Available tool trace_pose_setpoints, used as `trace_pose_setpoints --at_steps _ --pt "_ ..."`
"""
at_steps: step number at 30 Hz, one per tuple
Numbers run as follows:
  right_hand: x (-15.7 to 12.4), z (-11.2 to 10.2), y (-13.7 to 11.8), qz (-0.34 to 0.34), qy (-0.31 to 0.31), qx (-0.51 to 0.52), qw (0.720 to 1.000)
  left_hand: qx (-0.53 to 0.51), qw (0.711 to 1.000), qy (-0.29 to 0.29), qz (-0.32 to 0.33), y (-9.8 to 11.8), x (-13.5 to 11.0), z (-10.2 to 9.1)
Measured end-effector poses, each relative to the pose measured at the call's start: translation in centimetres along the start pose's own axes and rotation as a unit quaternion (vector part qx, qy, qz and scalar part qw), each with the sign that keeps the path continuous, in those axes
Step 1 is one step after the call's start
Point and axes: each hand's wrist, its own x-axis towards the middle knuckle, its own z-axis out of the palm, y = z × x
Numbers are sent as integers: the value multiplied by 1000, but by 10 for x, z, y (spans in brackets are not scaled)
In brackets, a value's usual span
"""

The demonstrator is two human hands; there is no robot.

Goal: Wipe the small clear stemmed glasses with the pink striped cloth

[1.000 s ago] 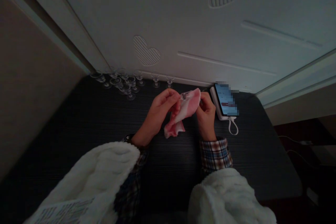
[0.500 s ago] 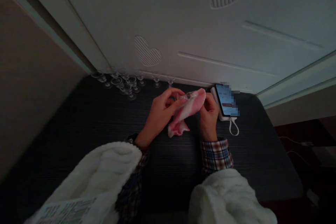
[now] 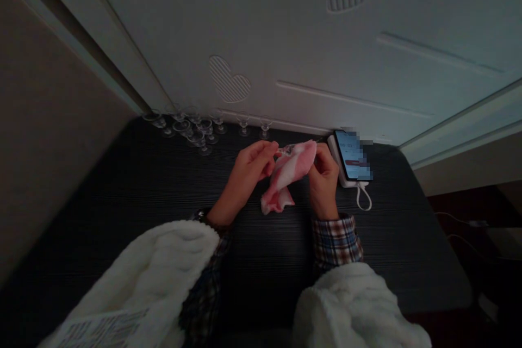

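Half a second on, the left hand [image 3: 247, 168] has its thumb drawn back toward nine o'clock, pinching a clear glass [image 3: 288, 149] at the pink-and-white cloth's [image 3: 291, 172] twelve-o'clock edge; the right hand [image 3: 325, 179] grips the cloth at three o'clock, with the cloth between both hands

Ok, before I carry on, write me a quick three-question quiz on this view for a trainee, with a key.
1. True or false: the phone lies nearer the right hand than the left hand.
2. What colours is the cloth between the hands? A) green and yellow B) pink and white C) blue and black
3. Fill in: several clear, stemmed ____ stand along the pale panel.

Key: 1 true; 2 B; 3 glasses.
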Motion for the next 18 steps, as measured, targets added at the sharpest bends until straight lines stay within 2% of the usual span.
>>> trace_pose_setpoints --at_steps 9,18 --pt "0 -3 5 20 20 1 1000 -5 999 -33 6 0 0 3" --pt "0 -3 11 22 37 24 999 78 995 -37 49 0 -1 1"
